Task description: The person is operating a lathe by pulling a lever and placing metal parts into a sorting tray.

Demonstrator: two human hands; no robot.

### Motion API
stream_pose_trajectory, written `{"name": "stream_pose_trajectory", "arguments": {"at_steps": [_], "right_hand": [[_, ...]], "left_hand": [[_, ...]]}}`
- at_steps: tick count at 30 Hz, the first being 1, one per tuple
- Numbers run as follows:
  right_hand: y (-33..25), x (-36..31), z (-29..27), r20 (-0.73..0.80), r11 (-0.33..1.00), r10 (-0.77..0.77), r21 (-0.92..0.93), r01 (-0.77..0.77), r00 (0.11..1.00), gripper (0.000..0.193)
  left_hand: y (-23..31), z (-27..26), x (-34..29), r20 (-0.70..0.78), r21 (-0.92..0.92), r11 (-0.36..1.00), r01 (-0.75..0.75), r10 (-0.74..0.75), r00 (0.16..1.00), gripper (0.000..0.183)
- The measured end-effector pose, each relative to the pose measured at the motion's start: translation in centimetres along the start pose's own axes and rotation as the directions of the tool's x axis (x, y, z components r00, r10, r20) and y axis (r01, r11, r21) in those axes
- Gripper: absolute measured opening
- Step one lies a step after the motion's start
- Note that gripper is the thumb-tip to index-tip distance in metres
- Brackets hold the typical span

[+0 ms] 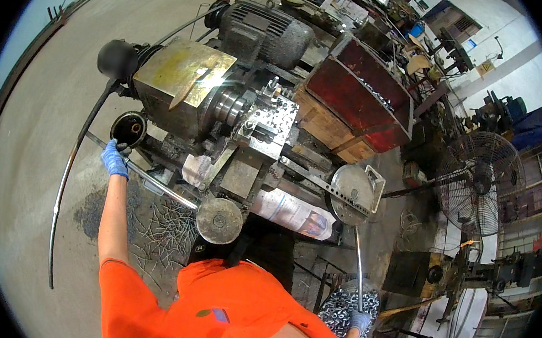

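Observation:
My left hand (116,159), in a blue glove, is closed round a metal lever (163,188) that runs out from a round metal disc (219,220) at the machine's front. Its fingertips look dark and lie just below a round, dark-lined pot (128,129). At the lower right my right hand (359,321), also gloved in blue, grips the lower end of a second metal lever (358,263). That lever reaches up toward a larger round plate (352,193). Beneath and beside the right hand sits a container heaped with small shiny metal parts (336,308).
The machine's headstock (183,78) and chuck (230,106) stand ahead, a motor (268,34) behind them. A red metal bin (352,93) rests on a wooden crate (327,126). To the right stands a large fan (480,183). Metal shavings (163,233) litter the floor at left.

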State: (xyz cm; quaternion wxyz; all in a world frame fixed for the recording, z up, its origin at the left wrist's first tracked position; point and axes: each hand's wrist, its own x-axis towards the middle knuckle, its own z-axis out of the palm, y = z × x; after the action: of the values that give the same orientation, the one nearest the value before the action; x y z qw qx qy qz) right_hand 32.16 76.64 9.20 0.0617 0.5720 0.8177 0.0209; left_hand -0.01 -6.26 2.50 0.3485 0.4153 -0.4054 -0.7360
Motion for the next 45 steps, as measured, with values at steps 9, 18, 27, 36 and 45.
{"name": "stream_pose_trajectory", "arguments": {"at_steps": [9, 18, 27, 36, 45], "right_hand": [[0.5, 0.1, 1.0, -0.098, 0.998, -0.033, -0.061, 0.027, 0.995, 0.038], [-0.3, -0.3, 0.1, -0.033, 0.999, -0.004, -0.036, 0.003, 0.999, 0.038], [-13.4, -0.8, -1.8, -0.036, 0.922, -0.383, -0.077, 0.379, 0.923, 0.043], [-17.1, 11.0, -2.3, -0.248, 0.855, -0.504, -0.277, 0.438, 0.827, 0.036], [-28.7, 14.8, -5.9, -0.170, 0.940, -0.299, -0.221, 0.259, 0.939, 0.061]], "left_hand": [[0.2, -0.1, 0.1, 0.010, -0.013, 1.000, 0.002, -0.001, 1.000, 0.021], [0.1, -0.3, -0.3, 0.016, -0.017, 1.000, -0.011, 0.012, 1.000, 0.020], [0.8, -0.1, -0.1, 0.036, 0.000, 1.000, -0.030, 0.030, 0.999, 0.017], [0.1, -0.5, 0.0, 0.023, 0.035, 0.999, -0.018, 0.017, 1.000, 0.016], [-0.5, -0.1, -0.6, 0.118, 0.105, 0.993, 0.045, -0.057, 0.991, 0.024]]}}
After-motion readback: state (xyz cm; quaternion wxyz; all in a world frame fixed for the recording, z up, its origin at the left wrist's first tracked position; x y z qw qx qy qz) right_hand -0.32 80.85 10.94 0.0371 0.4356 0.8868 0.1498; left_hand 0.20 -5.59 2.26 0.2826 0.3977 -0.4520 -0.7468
